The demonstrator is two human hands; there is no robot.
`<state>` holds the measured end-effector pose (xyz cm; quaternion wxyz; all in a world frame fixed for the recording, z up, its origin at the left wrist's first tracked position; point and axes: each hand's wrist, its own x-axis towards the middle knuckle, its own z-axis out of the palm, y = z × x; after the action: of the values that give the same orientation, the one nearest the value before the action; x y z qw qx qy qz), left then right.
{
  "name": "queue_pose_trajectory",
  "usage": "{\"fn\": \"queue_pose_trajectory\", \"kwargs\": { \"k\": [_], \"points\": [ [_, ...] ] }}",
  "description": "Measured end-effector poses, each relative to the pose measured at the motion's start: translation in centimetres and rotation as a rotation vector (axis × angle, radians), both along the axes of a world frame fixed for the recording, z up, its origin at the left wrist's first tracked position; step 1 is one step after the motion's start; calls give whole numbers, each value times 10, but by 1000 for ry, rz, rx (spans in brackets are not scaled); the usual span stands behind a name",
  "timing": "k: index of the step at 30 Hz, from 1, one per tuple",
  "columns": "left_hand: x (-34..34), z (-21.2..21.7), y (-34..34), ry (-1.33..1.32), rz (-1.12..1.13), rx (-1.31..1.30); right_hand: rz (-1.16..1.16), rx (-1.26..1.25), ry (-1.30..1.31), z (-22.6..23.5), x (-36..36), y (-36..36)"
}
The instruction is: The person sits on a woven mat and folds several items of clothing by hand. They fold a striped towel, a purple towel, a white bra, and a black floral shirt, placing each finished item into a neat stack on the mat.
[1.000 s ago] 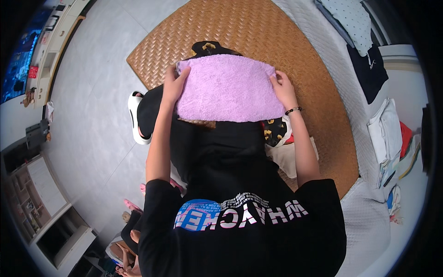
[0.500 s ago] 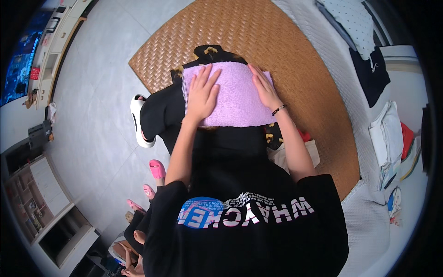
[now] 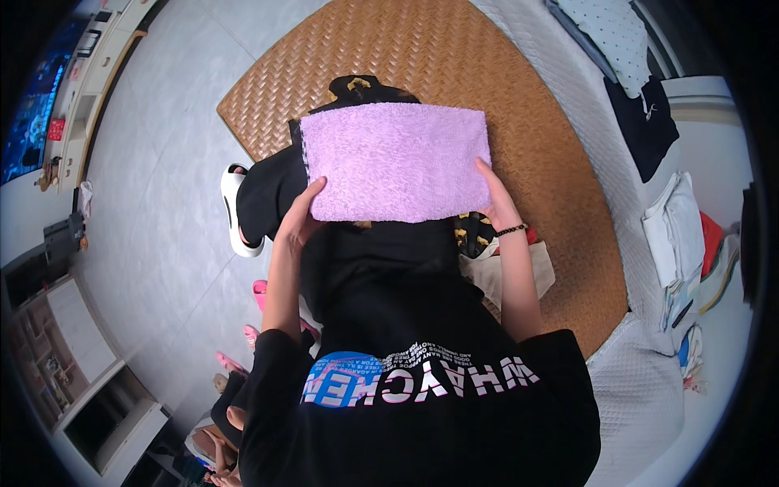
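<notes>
Left hand (image 3: 299, 216) and right hand (image 3: 499, 200) are being held well apart, clamped on opposite side edges of a plush lilac towel (image 3: 398, 162) at frame centre. It is being judged light, soft and floppy, best gripped there. Room is being offered by the woven mat (image 3: 556, 178) rightward; its corner is being bordered by grey floor (image 3: 154, 154) upper left.

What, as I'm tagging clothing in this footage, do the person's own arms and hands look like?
Loose, short black fabric sleeves leave both forearms bare. The left hand and right hand are ungloved, with a slim bracelet of dark round beads at the right wrist only.
</notes>
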<state>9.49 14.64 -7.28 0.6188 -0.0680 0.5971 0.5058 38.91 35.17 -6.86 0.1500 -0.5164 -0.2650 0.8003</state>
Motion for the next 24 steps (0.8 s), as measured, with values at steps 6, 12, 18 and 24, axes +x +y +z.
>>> {"fn": "queue_pose_trajectory", "kwargs": {
  "k": [6,12,18,24],
  "points": [
    [-8,22,-3,109,-111,7,277,213,-171,-32,10,22],
    [19,50,13,151,32,171,191,1252,-861,-6,11,-20],
    [112,143,66,214,25,365,453,132,49,12,34,-102],
    [158,165,83,155,-460,528,280,572,-632,113,108,-77]
  ]
}}
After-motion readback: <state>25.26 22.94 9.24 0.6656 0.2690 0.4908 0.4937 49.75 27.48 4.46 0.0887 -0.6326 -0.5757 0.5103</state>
